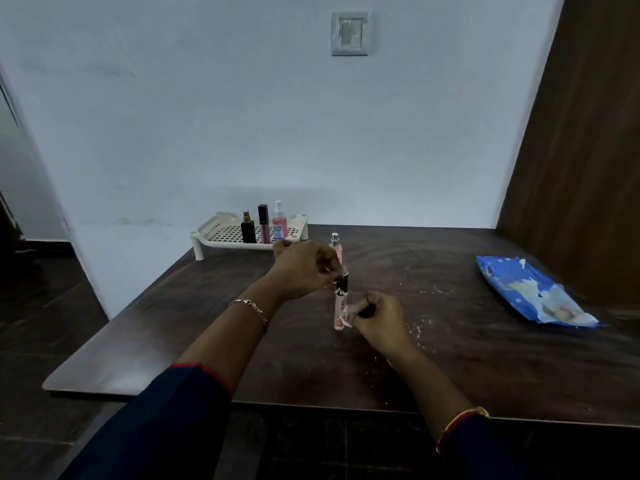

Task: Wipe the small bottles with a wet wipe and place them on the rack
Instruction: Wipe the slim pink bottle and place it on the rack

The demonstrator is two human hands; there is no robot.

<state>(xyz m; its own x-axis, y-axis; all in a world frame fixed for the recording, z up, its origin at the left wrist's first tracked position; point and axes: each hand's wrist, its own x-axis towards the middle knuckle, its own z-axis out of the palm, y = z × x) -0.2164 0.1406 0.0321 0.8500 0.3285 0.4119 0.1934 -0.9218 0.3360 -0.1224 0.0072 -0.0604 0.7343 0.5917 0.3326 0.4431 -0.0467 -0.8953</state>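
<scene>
My left hand (304,268) pinches the black cap end of a slim pink bottle (340,303) held upright over the dark table (450,358). Beside the bottle's lower half, my right hand (375,318) grips a small white wet wipe (346,318) pressed against the glass. Behind my left hand a second slim pink bottle (336,245) with a silver sprayer stands on the table. The white slotted rack (221,233) at the back left holds a black bottle (248,228), a dark lip-gloss tube (264,220) and a pink spray bottle (280,221).
A blue wet-wipe pack (530,289) lies open at the right of the table. White crumbs are scattered near my right hand. A brown wooden panel (581,150) rises on the right; the wall stands behind the table.
</scene>
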